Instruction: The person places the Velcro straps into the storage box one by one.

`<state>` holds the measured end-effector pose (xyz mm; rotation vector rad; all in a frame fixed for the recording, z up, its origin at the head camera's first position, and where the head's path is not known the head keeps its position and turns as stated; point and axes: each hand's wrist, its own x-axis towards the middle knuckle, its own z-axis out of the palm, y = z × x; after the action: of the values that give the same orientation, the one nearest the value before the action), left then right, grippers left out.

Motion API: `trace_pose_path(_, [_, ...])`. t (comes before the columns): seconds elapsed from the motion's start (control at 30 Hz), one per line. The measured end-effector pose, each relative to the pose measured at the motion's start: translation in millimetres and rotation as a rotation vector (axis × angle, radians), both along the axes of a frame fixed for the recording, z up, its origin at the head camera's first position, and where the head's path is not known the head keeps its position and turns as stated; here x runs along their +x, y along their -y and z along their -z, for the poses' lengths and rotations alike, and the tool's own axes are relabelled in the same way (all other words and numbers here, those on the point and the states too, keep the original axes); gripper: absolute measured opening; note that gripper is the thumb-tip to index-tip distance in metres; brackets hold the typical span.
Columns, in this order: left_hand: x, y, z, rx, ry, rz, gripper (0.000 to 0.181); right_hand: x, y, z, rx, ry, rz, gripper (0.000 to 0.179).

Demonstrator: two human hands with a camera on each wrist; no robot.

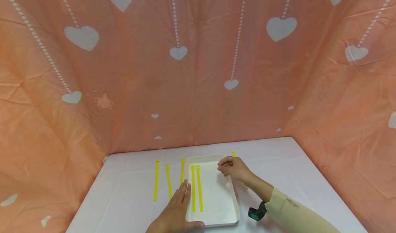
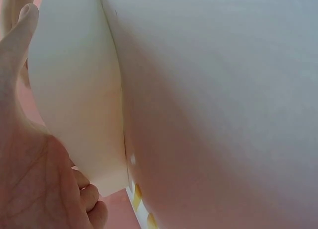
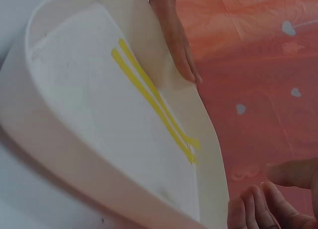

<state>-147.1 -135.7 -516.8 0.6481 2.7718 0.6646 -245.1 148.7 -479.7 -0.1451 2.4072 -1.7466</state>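
Observation:
A white rectangular tray (image 1: 218,205) lies on the table, with two yellow slotted straps (image 1: 199,191) side by side in its left half. My left hand (image 1: 174,209) rests along the tray's left side, fingers straight and thumb at the near corner; the left wrist view shows the palm beside the tray wall (image 2: 79,90). Over the tray's far right edge hovers my right hand (image 1: 235,167), fingers loosely bent. In the right wrist view its thumb (image 3: 293,173) stands apart from the fingers and nothing shows between them.
Left of the tray lie three more yellow straps (image 1: 156,181), one partly behind the left hand. Another yellow strap (image 1: 234,154) lies to the right, partly hidden by the right hand and forearm. Orange heart-patterned curtains (image 1: 198,105) enclose the white table (image 1: 130,191).

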Motion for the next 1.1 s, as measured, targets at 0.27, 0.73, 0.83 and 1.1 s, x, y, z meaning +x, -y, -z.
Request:
trace_pose_path(0.27, [-0.9,-0.1,1.0,-0.003,0.0,0.013,0.137,-6.0,-27,0.4,0.01,-0.01,0.093,0.018])
trace_pose_path(0.73, [-1.0,0.8,2.2,0.007,0.008,0.027,0.138,-26.7,-62,19.3,0.099,-0.019,0.202,0.02])
trace_pose_path(0.83, [-0.4,1.0,1.9,0.018,0.008,0.027,0.138,-29.1,-65,24.0,0.097,-0.013,0.205,0.021])
trace_pose_path(1.1, [-0.9,1.3,2.3,0.017,-0.021,0.034,0.137,-33.3,-71,35.0,0.165,-0.003,0.22,0.023])
